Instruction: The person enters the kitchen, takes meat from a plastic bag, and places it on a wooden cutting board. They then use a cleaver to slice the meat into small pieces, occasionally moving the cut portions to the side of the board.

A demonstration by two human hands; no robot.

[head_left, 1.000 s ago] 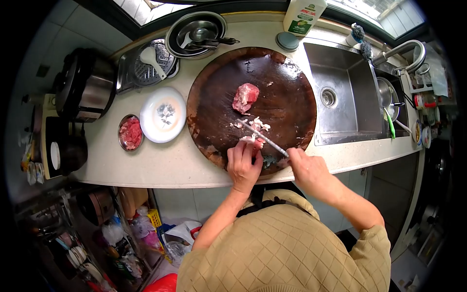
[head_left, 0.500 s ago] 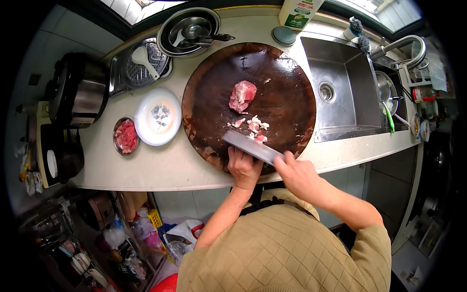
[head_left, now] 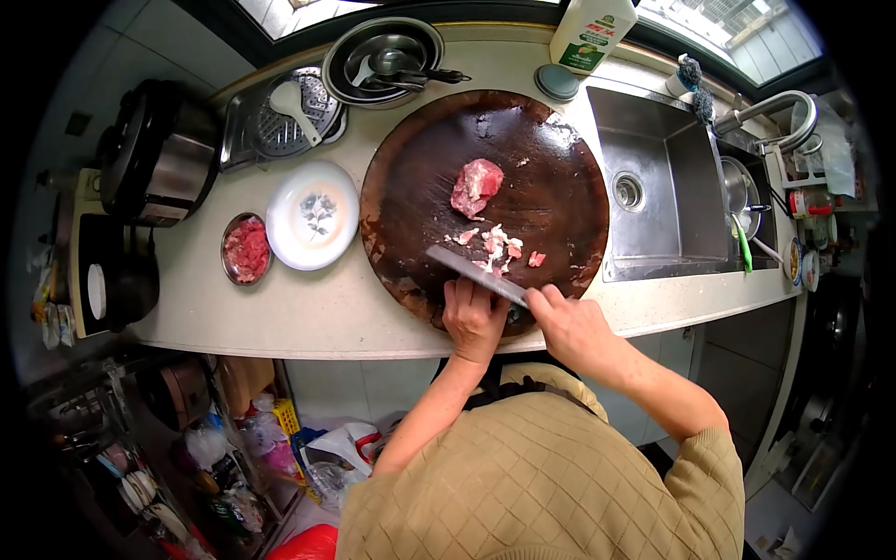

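Observation:
My right hand grips the handle of a kitchen knife, its blade slanting up and left across the near part of a round dark wooden chopping board. Close behind the blade, my left hand has its fingers curled together; the fingertips are partly covered, and whatever they press on cannot be made out. Just beyond the blade lie small cut bits of pink and white meat, with one separate red piece to their right. A larger raw meat chunk rests farther back on the board.
Left of the board are a white plate and a small metal bowl of cut meat. Nested metal bowls with ladles stand behind, near a bottle and a round lid. A steel sink lies to the right.
The view has shifted slightly, moving the scene a little rightward. A small red piece of meat now lies apart, right of the cut bits. The blade shows a narrower side; both hands keep their places.

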